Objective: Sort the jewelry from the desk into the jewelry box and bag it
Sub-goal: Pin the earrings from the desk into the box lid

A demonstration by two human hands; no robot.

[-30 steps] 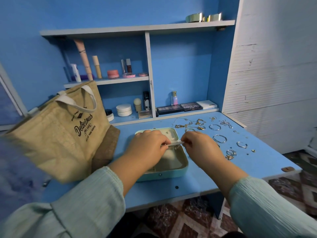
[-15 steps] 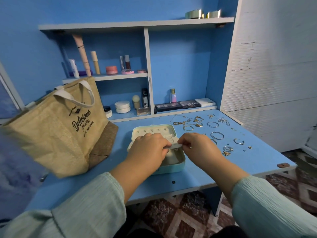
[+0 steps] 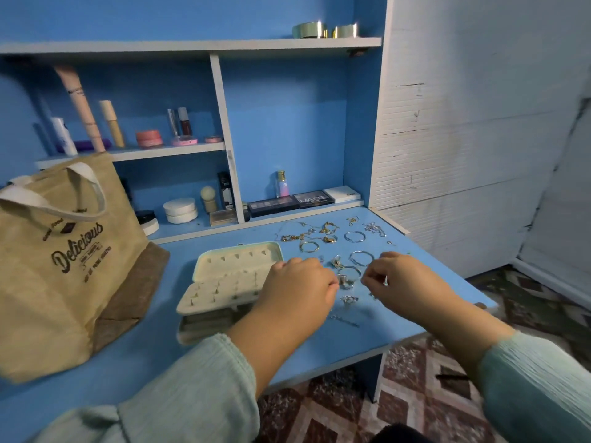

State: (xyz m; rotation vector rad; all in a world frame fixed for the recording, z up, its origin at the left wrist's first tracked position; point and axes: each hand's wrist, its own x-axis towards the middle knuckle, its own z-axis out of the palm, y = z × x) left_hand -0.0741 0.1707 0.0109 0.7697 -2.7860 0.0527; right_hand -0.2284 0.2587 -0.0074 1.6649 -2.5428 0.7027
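My jewelry box (image 3: 224, 276) lies open; both hands hover curled over the rings (image 3: 347, 279), left hand (image 3: 300, 287) seemingly empty, right hand (image 3: 399, 281) pinching something small, I think; next, pin it inside

Blue wall (image 3: 281, 123), white shelves (image 3: 192, 46), patterned floor (image 3: 415, 394).

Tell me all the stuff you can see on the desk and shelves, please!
jewelry box: one, pale green, open, middle of the desk.
tote bag: one, tan with brown base, left on the desk.
loose jewelry: many pieces, gold and silver, right of the box.
desk: one, blue.
makeup tubes and jars: several, pink, cream, white, middle shelf.
palettes: two, dark, lower shelf.
round tins: two, shiny, top shelf.
left hand: fingers curled, over the box's right edge.
right hand: fingers curled, over the silver pieces; too blurred to tell what it holds.
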